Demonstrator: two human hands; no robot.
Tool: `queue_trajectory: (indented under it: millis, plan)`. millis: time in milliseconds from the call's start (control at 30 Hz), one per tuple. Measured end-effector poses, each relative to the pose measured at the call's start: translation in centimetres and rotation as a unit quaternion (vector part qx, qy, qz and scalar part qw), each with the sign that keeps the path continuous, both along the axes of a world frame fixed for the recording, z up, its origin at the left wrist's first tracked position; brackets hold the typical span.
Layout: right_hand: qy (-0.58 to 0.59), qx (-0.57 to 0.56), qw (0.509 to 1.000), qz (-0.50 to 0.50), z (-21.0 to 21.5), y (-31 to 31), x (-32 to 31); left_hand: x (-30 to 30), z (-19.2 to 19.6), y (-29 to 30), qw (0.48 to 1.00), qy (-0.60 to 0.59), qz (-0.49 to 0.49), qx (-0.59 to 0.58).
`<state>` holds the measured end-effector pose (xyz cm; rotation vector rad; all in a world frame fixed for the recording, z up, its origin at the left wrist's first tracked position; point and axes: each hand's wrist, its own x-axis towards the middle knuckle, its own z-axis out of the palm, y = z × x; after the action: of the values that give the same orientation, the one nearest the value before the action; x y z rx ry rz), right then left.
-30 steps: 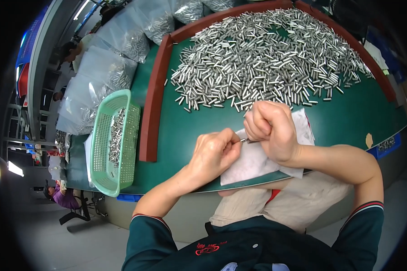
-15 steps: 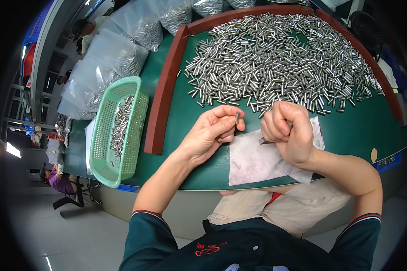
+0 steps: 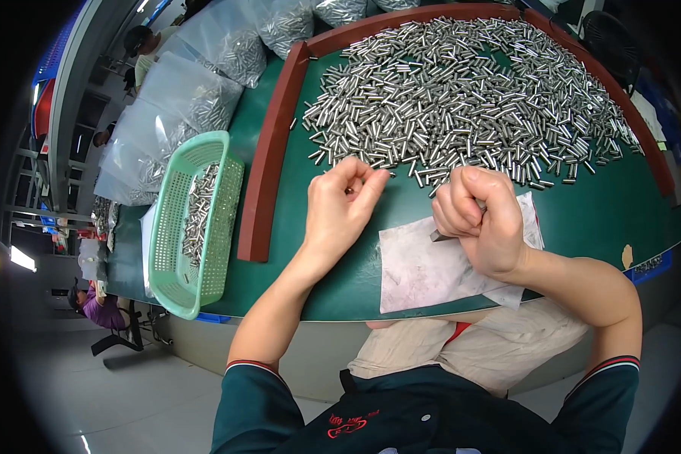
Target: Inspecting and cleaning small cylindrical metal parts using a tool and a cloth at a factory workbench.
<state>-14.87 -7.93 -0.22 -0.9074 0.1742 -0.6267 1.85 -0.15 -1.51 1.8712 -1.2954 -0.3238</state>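
Observation:
Beside the near edge of a large pile of short metal pins, my left hand is turned back-up with its fingers curled in. A small dark spot shows between its thumb and fingers, but what it holds is mostly hidden. My right hand makes a fist above a smudged white cloth. From its underside sticks a short dark grey, blunt-ended piece; the rest is covered by the fingers. Left of my left forearm stands a light green perforated basket partly filled with metal pins.
A red-brown rail borders the pile on the green table. Clear plastic bags of pins line the far left. A black fan stands at the far right. Other people sit at the left, one in purple.
My left hand has moved slightly left and up and rolled over, so the pin seen earlier between its thumb and finger no longer shows clearly. The right fist stays in place.

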Motion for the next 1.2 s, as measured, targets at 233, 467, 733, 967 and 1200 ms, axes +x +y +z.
queue_trajectory:
  millis: [233, 467, 733, 967, 1200]
  plan:
    - [0.007, -0.014, 1.0, -0.01, -0.3, -0.1, 0.1, -0.4, -0.6, -1.2, 0.978, -0.201, -0.054, -0.004]
    - [0.004, -0.004, 1.0, 0.001, -0.2, -0.1, 0.0, 0.2, -0.9, -1.1, 0.944, -0.299, -0.121, -0.068]
    - [0.012, -0.002, 1.0, -0.015, -0.3, -0.1, 0.1, -1.6, 0.4, 1.1, 0.911, -0.201, -0.347, -0.102]
    - [0.007, -0.002, 1.0, -0.009, -0.4, -0.1, 0.1, -2.4, 1.5, 2.1, 0.949, -0.113, -0.292, -0.013]
    - [-0.003, 0.033, 0.999, -0.02, -0.6, -0.2, 0.0, -3.2, 0.6, 2.0, 0.967, -0.116, -0.222, 0.04]
